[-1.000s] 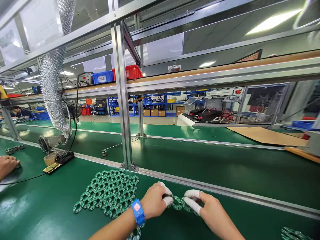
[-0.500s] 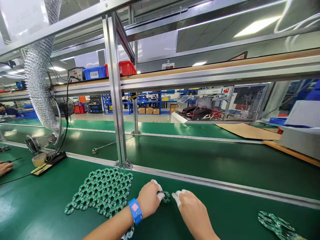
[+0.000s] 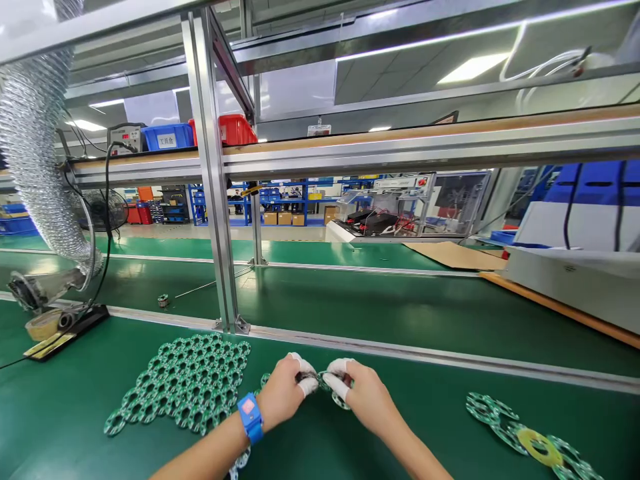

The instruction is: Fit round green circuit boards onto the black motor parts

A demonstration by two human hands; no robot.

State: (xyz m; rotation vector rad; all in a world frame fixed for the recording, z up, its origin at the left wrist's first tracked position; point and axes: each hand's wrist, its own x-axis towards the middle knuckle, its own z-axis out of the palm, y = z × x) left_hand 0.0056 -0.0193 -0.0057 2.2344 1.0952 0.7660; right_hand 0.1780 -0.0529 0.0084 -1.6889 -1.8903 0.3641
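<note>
My left hand (image 3: 284, 392), with white finger covers and a blue wrist strap (image 3: 251, 418), is closed on a small green ring-shaped board. Facing it, my right hand (image 3: 364, 393) pinches the edge of a green ring board (image 3: 341, 400) between covered fingertips. The fingertips of both hands nearly meet, and they hide part of what lies between them. Left of my hands, a sheet of many green ring boards (image 3: 190, 380) lies flat on the green table. More ring boards, partly hidden, show beside and below my left forearm.
On the right lie several ring boards (image 3: 493, 417) with a yellow ring (image 3: 540, 447). A metal post (image 3: 216, 200) rises behind the sheet. Tape (image 3: 44, 325) and a black tray (image 3: 80, 333) sit far left, under a silver duct (image 3: 40, 153).
My right hand has moved left to meet my left hand and now grips a ring board. The view has shifted right, so the other person's hand at the left edge is gone.
</note>
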